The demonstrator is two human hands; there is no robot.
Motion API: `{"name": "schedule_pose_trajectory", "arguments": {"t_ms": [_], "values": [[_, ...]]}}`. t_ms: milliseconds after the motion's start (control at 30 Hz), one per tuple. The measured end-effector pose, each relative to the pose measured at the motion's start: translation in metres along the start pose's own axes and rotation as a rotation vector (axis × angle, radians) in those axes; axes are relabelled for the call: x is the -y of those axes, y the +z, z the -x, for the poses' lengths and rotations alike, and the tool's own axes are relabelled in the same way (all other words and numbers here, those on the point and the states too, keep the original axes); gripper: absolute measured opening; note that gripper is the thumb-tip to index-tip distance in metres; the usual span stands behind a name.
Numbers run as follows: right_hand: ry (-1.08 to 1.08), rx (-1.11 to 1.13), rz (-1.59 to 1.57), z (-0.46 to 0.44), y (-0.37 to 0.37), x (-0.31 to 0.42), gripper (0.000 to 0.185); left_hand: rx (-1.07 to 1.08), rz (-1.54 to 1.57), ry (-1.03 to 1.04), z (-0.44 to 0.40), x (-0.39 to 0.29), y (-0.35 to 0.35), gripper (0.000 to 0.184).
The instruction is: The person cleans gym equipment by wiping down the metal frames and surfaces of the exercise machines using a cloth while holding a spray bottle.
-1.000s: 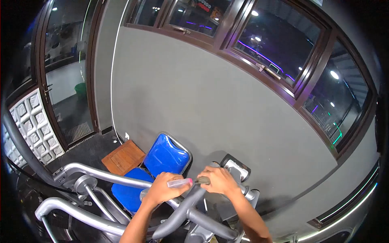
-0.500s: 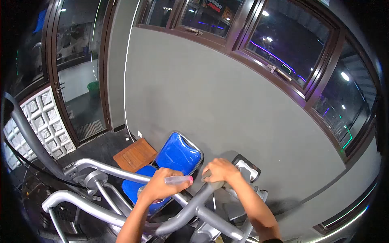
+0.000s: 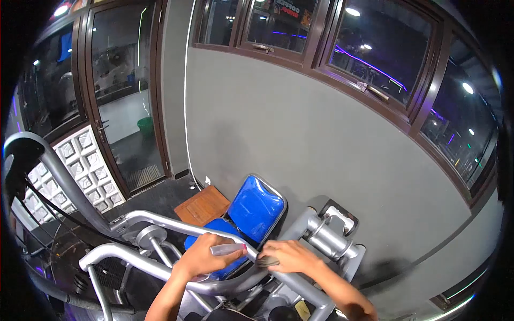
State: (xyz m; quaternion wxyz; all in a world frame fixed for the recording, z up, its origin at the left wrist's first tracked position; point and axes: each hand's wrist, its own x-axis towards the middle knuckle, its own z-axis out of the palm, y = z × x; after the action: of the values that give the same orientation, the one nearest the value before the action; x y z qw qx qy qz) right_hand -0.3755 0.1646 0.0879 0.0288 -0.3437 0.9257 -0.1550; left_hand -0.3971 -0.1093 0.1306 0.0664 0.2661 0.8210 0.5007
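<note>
My left hand [image 3: 202,258] is closed around a spray bottle, whose clear head with a pink tip [image 3: 229,249] points right. The hand hides most of the bottle's body. Beside it, my right hand [image 3: 292,257] presses a bunched grey-brown cloth [image 3: 267,261] against a grey tubular bar [image 3: 235,284] of an exercise machine. The fingers of that hand are curled over the cloth. A small gap separates the two hands, with the spray tip nearest the right fingers.
A blue padded chair [image 3: 258,206] stands behind the bars, near a brown wooden stool [image 3: 202,205]. Silver frame tubes [image 3: 126,255] run to the left. A thick grey cylinder joint [image 3: 329,241] lies right, by the grey wall [image 3: 321,144]. A glass door [image 3: 128,107] is at the back left.
My right hand with the cloth has moved down and left along the bar, closer to my left hand. The view has shifted, so the room's fixtures appear farther right and lower.
</note>
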Motion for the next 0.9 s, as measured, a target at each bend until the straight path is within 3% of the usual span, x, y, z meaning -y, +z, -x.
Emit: {"name": "schedule_pose_trajectory", "arguments": {"t_ms": [167, 233, 400, 500, 767, 900], "values": [[0.284, -0.06, 0.072, 0.042, -0.015, -0.024, 0.039, 0.063, -0.028, -0.183, 0.019, -0.009, -0.004, 0.035], [0.405, -0.138, 0.082, 0.052, -0.011, -0.03, 0.041, 0.087, 0.026, -0.37, 0.027, -0.012, -0.003, 0.039], [0.292, -0.261, -0.061, 0.052, 0.005, -0.019, 0.04, 0.03, 0.066, -0.411, 0.047, -0.001, 0.0, 0.041], [0.079, -0.17, -0.108, 0.039, 0.005, -0.01, 0.032, -0.007, 0.157, -0.468, 0.062, 0.019, 0.002, 0.041], [-0.123, 0.215, -0.058, -0.033, 0.009, 0.031, 0.034, -0.079, 0.357, -0.509, 0.091, 0.062, 0.003, 0.031], [0.032, 0.413, -0.067, -0.065, 0.014, 0.037, 0.037, -0.091, 0.435, -0.581, 0.096, 0.077, 0.002, 0.035]]}}
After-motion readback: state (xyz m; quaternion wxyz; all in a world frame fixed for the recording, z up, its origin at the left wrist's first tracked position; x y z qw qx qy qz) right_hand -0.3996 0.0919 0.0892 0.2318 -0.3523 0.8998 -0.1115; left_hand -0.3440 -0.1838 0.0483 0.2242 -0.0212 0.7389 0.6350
